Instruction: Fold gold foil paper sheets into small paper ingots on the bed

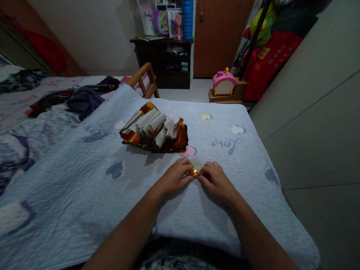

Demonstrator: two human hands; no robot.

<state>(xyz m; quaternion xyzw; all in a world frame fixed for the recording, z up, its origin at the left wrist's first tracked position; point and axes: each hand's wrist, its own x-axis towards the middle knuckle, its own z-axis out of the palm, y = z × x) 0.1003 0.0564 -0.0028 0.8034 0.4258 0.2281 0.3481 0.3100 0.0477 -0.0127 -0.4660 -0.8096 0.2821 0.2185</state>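
A small sheet of gold foil paper [196, 164] lies on the light blue quilt [168, 221], its pale back facing up and its near edge turned over to show shiny gold. My left hand [180, 173] pinches the left end of that edge. Opposite it, my right hand [213, 175] has thumb and fingers closed on the right end. Both hands rest low on the quilt, and the fingers cover part of the sheet. Just beyond them, to the left, sits a loose pile of gold paper [154, 127] with many pieces curled or folded, white backs showing.
Rumpled clothes [84, 101] and bedding lie along the left side. Past the bed's far edge stand a wooden chair [146, 80], a dark cabinet [168, 63] and a pink toy [224, 83]. A pale wardrobe [317, 123] borders the right side.
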